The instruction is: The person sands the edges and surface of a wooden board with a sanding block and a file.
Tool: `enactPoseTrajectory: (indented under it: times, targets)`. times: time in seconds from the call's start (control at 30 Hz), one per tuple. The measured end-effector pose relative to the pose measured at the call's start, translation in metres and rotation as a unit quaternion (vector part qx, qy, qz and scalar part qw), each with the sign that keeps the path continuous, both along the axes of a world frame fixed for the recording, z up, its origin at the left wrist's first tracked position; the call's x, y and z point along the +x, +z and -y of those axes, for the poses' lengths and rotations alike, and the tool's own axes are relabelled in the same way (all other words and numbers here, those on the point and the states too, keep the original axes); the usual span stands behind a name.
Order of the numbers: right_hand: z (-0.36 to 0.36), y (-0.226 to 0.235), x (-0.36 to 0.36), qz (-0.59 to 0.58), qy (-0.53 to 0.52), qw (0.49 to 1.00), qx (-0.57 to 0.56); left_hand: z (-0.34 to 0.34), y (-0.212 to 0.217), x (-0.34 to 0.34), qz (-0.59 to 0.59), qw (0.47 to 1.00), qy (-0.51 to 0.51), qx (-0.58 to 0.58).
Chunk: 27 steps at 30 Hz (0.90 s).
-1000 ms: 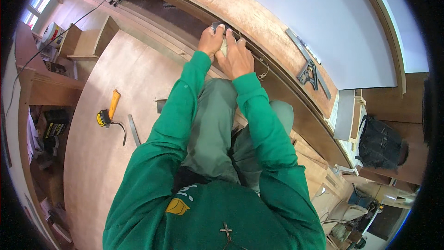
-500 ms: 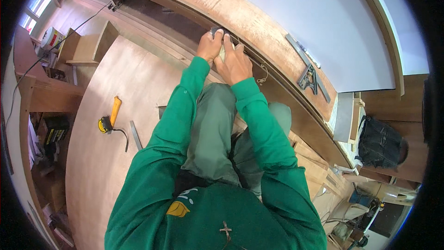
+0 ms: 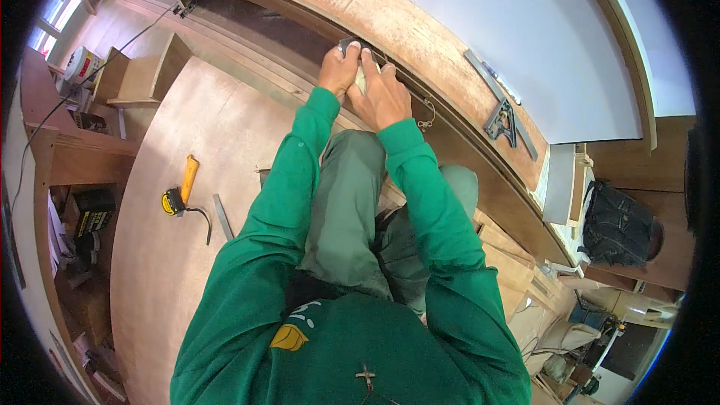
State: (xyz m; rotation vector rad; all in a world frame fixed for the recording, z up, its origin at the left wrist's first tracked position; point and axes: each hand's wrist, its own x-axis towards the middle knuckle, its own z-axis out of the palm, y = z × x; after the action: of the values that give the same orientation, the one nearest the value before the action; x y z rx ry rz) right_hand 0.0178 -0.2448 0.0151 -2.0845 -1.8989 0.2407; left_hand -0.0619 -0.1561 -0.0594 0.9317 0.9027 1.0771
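Both hands work at the edge of the long curved brown wooden panel (image 3: 420, 37). The left hand (image 3: 337, 71) and right hand (image 3: 384, 94) press together on a small pale block (image 3: 361, 79), likely a sanding pad, held against the panel's lower lip. A dark bit (image 3: 351, 45) shows just above the fingertips. Both hands look closed around the block, though fingers overlap and the exact hold is hard to read.

Progress, judged: work sits near the middle of the panel's edge; nothing shows which stretch is finished, so the share left cannot be told.

Away from the panel, on the plywood sheet (image 3: 172, 270): a yellow tape measure (image 3: 174, 199) and an orange-handled tool (image 3: 188, 174), untouched. On the panel, right of the hands: a metal combination square (image 3: 501, 116).

Hidden: the block's shape, the edge under the hands, the legs below the green sleeves.
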Motion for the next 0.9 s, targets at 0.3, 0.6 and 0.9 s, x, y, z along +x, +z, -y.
enactPoseTrajectory:
  times: [0.3, 0.6, 0.9]
  targets:
    - [0.072, 0.001, 0.028, -0.074, -0.037, 0.997, -0.006, 0.010, 0.004, -0.002, 0.053, 0.997, 0.011, -0.047]
    - [0.094, -0.014, 0.038, -0.105, -0.033, 0.993, 0.031, -0.010, -0.002, 0.019, 0.096, 0.989, 0.077, -0.077]
    - [0.061, 0.005, 0.026, -0.109, 0.006, 0.994, 0.023, 0.006, -0.010, -0.009, 0.117, 0.987, 0.063, -0.090]
